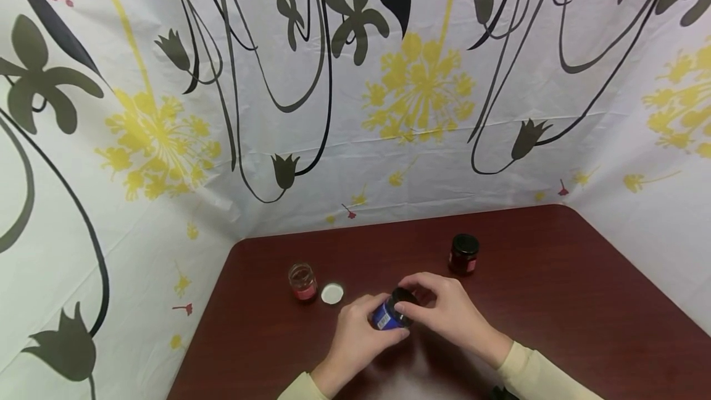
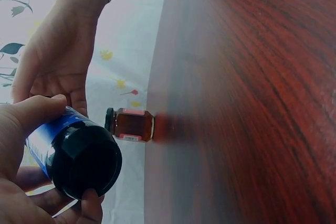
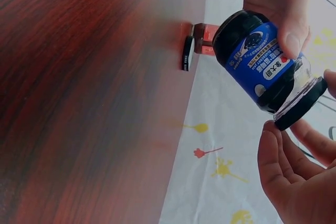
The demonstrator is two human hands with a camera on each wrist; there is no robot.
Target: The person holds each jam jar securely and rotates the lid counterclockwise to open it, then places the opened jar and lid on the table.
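My left hand (image 1: 358, 329) grips a blueberry jam jar (image 3: 261, 61) with a blue label and dark contents, tilted above the table. Its fingers wrap the body, and the jar's dark base (image 2: 86, 163) faces the left wrist camera. With thumb and fingertips my right hand (image 1: 444, 307) pinches the jar's black lid (image 3: 301, 103). That lid sits at the jar's mouth, with clear glass showing just below it; whether it is loose I cannot tell.
On the dark red table (image 1: 533, 276), an open glass jar (image 1: 302, 283) with a red label stands at left. Beside it a loose lid (image 1: 332, 293) lies with its white inside up. A black-lidded jar (image 1: 463, 254) stands back right. Patterned cloth (image 1: 355, 110) hangs behind.
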